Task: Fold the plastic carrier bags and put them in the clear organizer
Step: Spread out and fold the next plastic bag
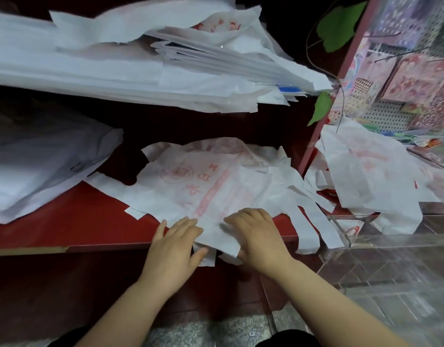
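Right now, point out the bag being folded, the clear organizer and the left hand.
carrier bag (211, 189), head view, red-printed middle.
clear organizer (396, 241), head view, near rim.
left hand (173, 246), head view, back of the hand.

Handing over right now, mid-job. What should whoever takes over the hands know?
Left hand: flat on the near edge of the printed carrier bag, fingers straight.
Right hand: fingers curled on the same edge, thumb beneath.
The bag lies spread on the red shelf, not yet folded.
Clear organizer stands to the right, loose bags heaped behind it.
Left to do: fold this bag, put it in the organizer, then the rest.
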The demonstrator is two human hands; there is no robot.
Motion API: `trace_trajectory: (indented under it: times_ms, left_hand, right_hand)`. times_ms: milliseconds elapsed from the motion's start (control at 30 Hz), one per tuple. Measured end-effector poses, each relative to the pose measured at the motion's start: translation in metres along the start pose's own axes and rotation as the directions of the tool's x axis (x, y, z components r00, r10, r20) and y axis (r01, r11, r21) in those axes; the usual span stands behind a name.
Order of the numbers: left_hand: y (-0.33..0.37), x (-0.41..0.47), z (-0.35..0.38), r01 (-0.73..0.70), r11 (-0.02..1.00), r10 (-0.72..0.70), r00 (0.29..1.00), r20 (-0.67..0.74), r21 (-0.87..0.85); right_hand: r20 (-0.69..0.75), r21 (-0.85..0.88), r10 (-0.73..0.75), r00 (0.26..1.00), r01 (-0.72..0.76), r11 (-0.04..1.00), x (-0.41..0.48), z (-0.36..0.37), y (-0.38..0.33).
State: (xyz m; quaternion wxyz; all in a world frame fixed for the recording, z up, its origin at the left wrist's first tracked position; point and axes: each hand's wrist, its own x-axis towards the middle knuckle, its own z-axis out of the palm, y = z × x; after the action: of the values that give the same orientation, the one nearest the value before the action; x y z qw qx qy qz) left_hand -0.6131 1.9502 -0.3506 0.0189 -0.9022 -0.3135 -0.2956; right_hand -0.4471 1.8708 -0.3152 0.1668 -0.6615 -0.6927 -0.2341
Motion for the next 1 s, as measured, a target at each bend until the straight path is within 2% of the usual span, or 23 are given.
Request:
trace_trajectory:
  times_ms: [233,333,400,467,533,600,733,833,1000]
  left_hand:
    - [-0.005,0.000,-0.011,-0.058,0.995,0.062,0.997,0.050,-0.077]
    - [0.014,-0.004,-0.017,-0.112,0.974,0.112,0.994,-0.012,-0.199]
    - [0.017,-0.007,-0.017,-0.106,0.955,0.089,0.993,-0.076,-0.276]
    - [0.008,-0.012,-0.016,-0.047,0.920,0.015,0.996,-0.085,-0.388]
    - [-0.006,-0.016,-0.022,0.079,0.820,-0.106,0.994,-0.014,-0.567]
    - [-0.018,-0.021,-0.029,0.197,0.732,-0.165,0.980,0.111,-0.652]
    - [-0.038,-0.023,-0.046,0.323,0.667,-0.177,0.944,0.277,-0.671]
    - [-0.043,-0.022,-0.048,0.366,0.668,-0.235,0.930,0.284,-0.648]
    - [-0.037,-0.021,-0.047,0.418,0.642,-0.341,0.907,0.248,-0.643]
  right_hand:
    - [-0.029,-0.006,0.030,0.999,-0.030,1.000,-0.001,-0.008,0.010]
    - [-0.058,-0.025,0.017,0.998,-0.019,1.000,0.003,-0.009,-0.010]
    - [-0.059,0.007,0.004,0.998,-0.004,1.000,0.003,-0.008,-0.020]
    - [-0.037,0.048,0.001,0.999,0.001,0.999,0.003,-0.008,-0.024]
    - [-0.012,0.058,0.006,1.000,-0.006,0.998,0.003,-0.009,-0.019]
    - [0.036,0.029,0.022,0.999,-0.023,0.999,0.002,-0.009,-0.007]
    - [0.102,0.024,0.071,0.992,-0.074,0.997,0.003,-0.009,0.024]
    - [0.135,0.102,0.115,0.984,-0.130,0.986,0.003,-0.012,0.037]
    - [0.030,0.374,0.200,0.979,-0.197,0.906,-0.006,-0.033,0.044]
